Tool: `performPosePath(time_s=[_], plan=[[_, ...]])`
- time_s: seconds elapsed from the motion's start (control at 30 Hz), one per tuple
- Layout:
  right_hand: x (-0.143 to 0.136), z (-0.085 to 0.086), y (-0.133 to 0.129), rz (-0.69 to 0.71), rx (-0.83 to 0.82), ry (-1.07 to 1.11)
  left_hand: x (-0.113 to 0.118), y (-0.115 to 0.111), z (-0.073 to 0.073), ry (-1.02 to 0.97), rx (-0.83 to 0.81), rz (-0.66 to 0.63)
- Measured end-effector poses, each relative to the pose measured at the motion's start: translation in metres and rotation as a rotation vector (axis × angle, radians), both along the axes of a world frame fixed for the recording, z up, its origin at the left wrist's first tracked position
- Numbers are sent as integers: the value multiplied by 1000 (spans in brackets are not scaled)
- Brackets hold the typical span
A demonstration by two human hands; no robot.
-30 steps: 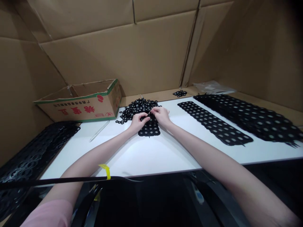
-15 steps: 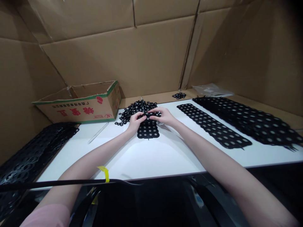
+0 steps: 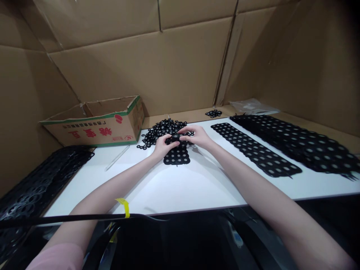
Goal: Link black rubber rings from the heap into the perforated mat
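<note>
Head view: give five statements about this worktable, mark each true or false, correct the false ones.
1. The left hand and right hand are at the short dotted black strip. True.
2. The cardboard box stands right of the black ring pile. False: it stands left.
3. The yellow tag is on the black cable. True.
4. The clear plastic bag lies in the cardboard box. False: it lies rear right.
5. The pale stick lies on the tabletop. True.

Shines brightest on the white tabletop [image 3: 194,191], apparently lit from above, and dims across the cardboard walls [image 3: 191,67], with a slanting shadow at right. Glints off the black sheets [image 3: 42,183] at left. Darkens nearly to black below, stretches shapes toward the edges and softens the small rings [image 3: 159,130].
</note>
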State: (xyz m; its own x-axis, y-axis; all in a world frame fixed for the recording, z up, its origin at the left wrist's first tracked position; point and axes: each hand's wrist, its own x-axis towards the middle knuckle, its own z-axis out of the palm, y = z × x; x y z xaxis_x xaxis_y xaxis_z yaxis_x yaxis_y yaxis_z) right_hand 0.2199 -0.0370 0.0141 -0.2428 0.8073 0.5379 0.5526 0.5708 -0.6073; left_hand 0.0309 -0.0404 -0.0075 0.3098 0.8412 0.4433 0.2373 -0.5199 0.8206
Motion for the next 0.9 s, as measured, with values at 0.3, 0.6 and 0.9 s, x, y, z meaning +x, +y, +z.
performPosePath(time_s=[0.3,0.6,0.9], plan=[[-8,2,-6,-23,70,-12,-1,-2,3,38,-45,-129],[-7,5,-9,-5,118,-44,0,-3,2,-67,-5,-115],[-6,-1,-1,109,142,-1,-1,-8,6,-39,9,-80]])
